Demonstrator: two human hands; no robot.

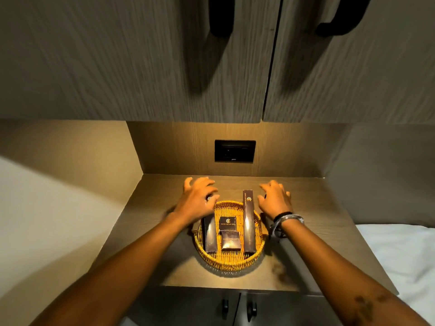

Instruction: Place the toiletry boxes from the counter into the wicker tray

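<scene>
A round wicker tray [229, 262] sits in the middle of the counter [313, 215]. Inside it lie dark brown toiletry boxes: a long box [249, 222] on the right whose far end sticks out past the rim, a long box [210, 236] on the left, and two small square boxes [227, 223] [231, 241] between them. My left hand [200, 198] hovers over the tray's far left rim with fingers spread, covering the left box's far end. My right hand [275, 198] hovers just right of the long box's far end, fingers apart, holding nothing.
A black wall socket [235, 151] sits in the back panel above the counter. Upper cabinet doors with black handles [221, 17] overhang the niche. Lower cabinet doors [237, 307] are below the front edge. White bedding [400, 252] lies to the right.
</scene>
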